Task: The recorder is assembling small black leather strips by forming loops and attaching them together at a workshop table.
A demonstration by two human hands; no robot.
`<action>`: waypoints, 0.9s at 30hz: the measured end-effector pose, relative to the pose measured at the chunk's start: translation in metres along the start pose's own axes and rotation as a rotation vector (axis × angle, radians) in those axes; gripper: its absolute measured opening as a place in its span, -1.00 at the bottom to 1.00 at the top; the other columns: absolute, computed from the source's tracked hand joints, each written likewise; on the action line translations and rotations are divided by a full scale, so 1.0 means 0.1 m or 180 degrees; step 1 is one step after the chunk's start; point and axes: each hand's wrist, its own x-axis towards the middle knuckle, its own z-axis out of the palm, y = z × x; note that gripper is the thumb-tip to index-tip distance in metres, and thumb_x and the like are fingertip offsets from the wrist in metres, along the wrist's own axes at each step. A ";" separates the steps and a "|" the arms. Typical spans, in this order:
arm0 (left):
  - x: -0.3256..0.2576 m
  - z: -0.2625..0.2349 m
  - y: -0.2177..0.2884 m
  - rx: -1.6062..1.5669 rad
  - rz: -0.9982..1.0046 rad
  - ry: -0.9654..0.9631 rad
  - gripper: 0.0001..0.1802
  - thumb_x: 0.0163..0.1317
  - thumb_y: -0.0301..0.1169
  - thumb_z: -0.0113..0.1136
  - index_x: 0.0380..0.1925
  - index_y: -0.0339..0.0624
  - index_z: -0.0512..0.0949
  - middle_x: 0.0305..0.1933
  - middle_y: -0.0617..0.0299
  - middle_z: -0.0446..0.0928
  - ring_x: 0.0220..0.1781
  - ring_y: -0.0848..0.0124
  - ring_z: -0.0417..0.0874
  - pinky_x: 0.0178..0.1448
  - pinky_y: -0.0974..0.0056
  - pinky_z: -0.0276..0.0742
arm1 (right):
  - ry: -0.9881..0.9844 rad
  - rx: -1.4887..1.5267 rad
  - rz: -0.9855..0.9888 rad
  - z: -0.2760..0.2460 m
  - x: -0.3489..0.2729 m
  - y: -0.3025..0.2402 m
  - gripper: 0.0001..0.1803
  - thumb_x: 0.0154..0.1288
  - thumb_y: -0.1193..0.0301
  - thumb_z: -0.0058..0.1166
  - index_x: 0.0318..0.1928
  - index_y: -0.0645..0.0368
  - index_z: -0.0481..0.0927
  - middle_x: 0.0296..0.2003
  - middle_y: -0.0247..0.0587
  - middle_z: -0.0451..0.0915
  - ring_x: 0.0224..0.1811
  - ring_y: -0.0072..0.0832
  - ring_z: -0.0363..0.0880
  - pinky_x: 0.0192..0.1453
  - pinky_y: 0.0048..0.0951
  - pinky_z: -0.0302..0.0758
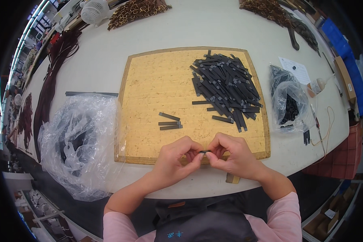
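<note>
Both my hands meet over the near edge of a yellow board [149, 92]. My left hand [179, 156] and my right hand [233, 156] pinch a small dark strip [205, 152] between thumbs and fingertips; most of it is hidden by the fingers. Beyond my right hand lies a large heap of short black strips with greyish ends [226, 84]. A few separate black strips [169, 123] lie on the board, farther out than my left hand.
Left of the board sits a clear plastic bag [80, 149] with dark contents. On the right are another bag of black pieces [288, 101], a paper sheet [293, 69] and a small bottle [316, 86]. Brown strap bundles [137, 12] and a white fan [94, 11] stand at the back.
</note>
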 end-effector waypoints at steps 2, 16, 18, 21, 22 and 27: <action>0.00 0.01 0.00 0.0036 0.0204 0.0117 -0.86 0.17 -0.64 0.35 -0.26 -0.29 0.63 -0.38 0.19 0.58 -0.39 0.46 0.67 -0.30 0.40 0.57 | -0.0022 -0.0033 -0.0028 -0.02 -0.01 -0.04 -0.85 0.30 0.50 0.29 -0.24 0.25 0.56 -0.42 -0.28 0.63 -0.43 -0.55 0.67 -0.38 -0.51 0.61; 0.04 -0.02 -0.06 0.0758 0.0870 0.0230 -0.73 0.02 -0.65 0.39 -0.24 -0.20 0.66 -0.35 0.18 0.61 -0.36 0.28 0.65 -0.32 0.25 0.57 | 0.0100 -0.0186 -0.0283 -0.09 -0.04 -0.04 -0.82 0.29 0.49 0.33 -0.13 0.25 0.66 -0.34 -0.18 0.66 -0.32 -0.40 0.73 -0.30 -0.46 0.68; 0.03 -0.02 -0.08 0.0835 0.0929 0.0270 -0.71 0.00 -0.65 0.40 -0.22 -0.18 0.66 -0.34 0.18 0.62 -0.35 0.26 0.65 -0.32 0.23 0.57 | 0.0143 -0.0425 -0.0433 -0.08 -0.03 -0.03 -0.83 0.28 0.49 0.34 -0.16 0.22 0.64 -0.39 -0.18 0.63 -0.35 -0.35 0.70 -0.32 -0.40 0.62; 0.04 -0.01 -0.11 0.1045 0.1067 0.0278 -0.68 -0.01 -0.64 0.42 -0.20 -0.18 0.66 -0.33 0.19 0.62 -0.36 0.27 0.64 -0.33 0.23 0.56 | 0.0224 -0.0785 -0.0678 -0.07 -0.03 0.00 -0.82 0.24 0.50 0.34 -0.18 0.21 0.62 -0.41 -0.18 0.59 -0.37 -0.28 0.65 -0.32 -0.32 0.54; 0.05 -0.01 -0.11 0.1089 0.1106 0.0268 -0.67 -0.02 -0.64 0.43 -0.19 -0.18 0.66 -0.33 0.19 0.62 -0.36 0.27 0.64 -0.33 0.23 0.56 | 0.0226 -0.0777 -0.0670 -0.06 -0.04 0.01 -0.82 0.24 0.50 0.34 -0.18 0.21 0.62 -0.41 -0.18 0.59 -0.37 -0.28 0.65 -0.32 -0.32 0.54; 0.05 -0.01 -0.11 0.1184 0.1223 0.0250 -0.65 -0.04 -0.63 0.43 -0.18 -0.19 0.66 -0.32 0.21 0.62 -0.36 0.27 0.63 -0.33 0.24 0.56 | 0.0338 -0.1084 -0.1019 -0.04 -0.04 0.03 -0.79 0.19 0.53 0.34 -0.18 0.23 0.59 -0.39 -0.19 0.56 -0.36 -0.24 0.58 -0.30 -0.30 0.52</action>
